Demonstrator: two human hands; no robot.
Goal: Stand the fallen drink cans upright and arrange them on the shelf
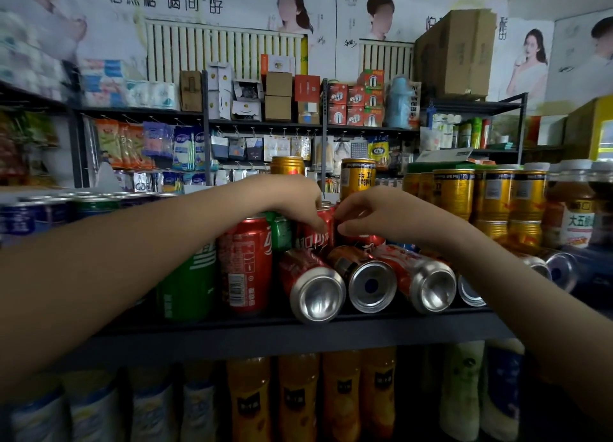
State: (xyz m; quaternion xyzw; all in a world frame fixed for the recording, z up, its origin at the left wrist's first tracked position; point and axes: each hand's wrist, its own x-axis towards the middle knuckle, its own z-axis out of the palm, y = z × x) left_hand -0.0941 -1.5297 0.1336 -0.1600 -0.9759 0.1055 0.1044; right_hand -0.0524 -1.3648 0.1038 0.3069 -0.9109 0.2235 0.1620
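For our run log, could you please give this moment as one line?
left hand: grips upright red can | right hand: grips second red can | fallen cans: lying at shelf front

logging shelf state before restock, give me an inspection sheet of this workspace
surface: dark metal shelf, crowded with cans
job's things: upright green can and upright red can at left; several fallen cans on their sides, bases toward camera
clutter: gold cans stacked at right; bottles on the level below
grippers: left hand grips a rear red can; right hand grips a second rear can
cables: nothing seen
surroundings: shop racks with packets and boxes, posters above
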